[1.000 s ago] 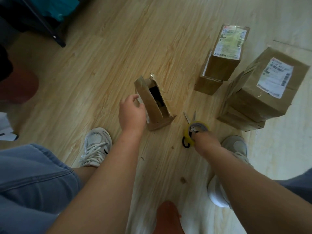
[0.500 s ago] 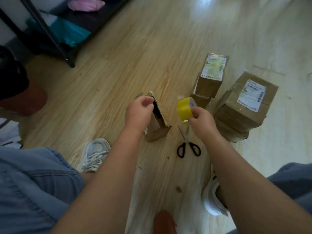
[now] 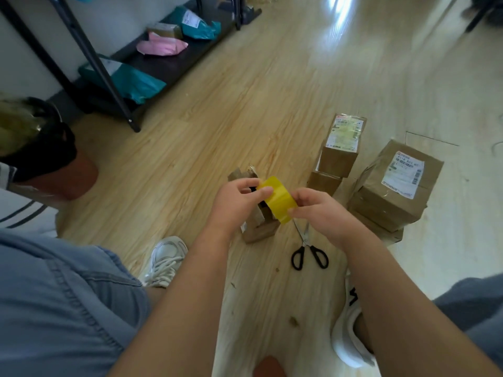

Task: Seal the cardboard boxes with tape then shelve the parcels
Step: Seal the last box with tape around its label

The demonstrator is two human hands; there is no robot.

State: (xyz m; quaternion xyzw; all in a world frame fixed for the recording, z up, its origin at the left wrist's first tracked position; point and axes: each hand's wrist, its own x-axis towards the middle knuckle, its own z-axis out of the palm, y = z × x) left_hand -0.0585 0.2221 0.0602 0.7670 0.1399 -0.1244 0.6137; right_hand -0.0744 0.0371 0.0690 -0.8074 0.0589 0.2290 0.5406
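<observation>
Both hands hold a yellow tape roll (image 3: 280,200) above the floor. My right hand (image 3: 318,210) grips its right side, and my left hand (image 3: 236,198) pinches its upper left edge with thumb and fingers. Under the roll stands a small open cardboard box (image 3: 258,227), flaps up, partly hidden by my hands. Black-handled scissors (image 3: 309,248) lie on the floor just right of that box. To the right are two stacks of labelled cardboard boxes, a narrow one (image 3: 339,156) and a larger one (image 3: 394,191).
A black metal shelf (image 3: 152,63) at the upper left carries teal, pink and brown parcels (image 3: 160,46). My white shoes (image 3: 166,261) and denim-clad knees frame the lower view. A dark bag over a reddish stool (image 3: 68,175) sits at the left. Open wood floor stretches ahead.
My right hand lifted the tape roll off the scissors and brought it up over the open box. My left hand let go of the box flap and took the roll's edge.
</observation>
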